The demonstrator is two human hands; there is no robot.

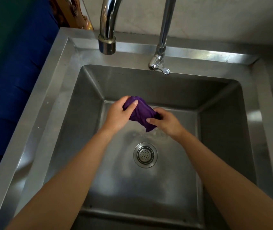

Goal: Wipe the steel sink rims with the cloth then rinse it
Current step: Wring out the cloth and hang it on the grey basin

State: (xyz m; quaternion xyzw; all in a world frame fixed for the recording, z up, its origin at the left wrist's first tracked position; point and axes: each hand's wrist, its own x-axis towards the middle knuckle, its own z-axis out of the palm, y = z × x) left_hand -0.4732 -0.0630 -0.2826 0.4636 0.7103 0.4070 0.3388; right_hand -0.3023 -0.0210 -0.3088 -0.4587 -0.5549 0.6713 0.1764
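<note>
Wringing purple cloth over sink basin, left hand and right hand fingers clamped around its ends; loose grip risks dropping it toward drain.

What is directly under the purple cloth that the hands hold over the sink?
Under the cloth, held by the left hand and right hand, lies the wet sink floor with dripping water; the drain sits nearer. The floor directly behind cloth and hands is covered.
</note>
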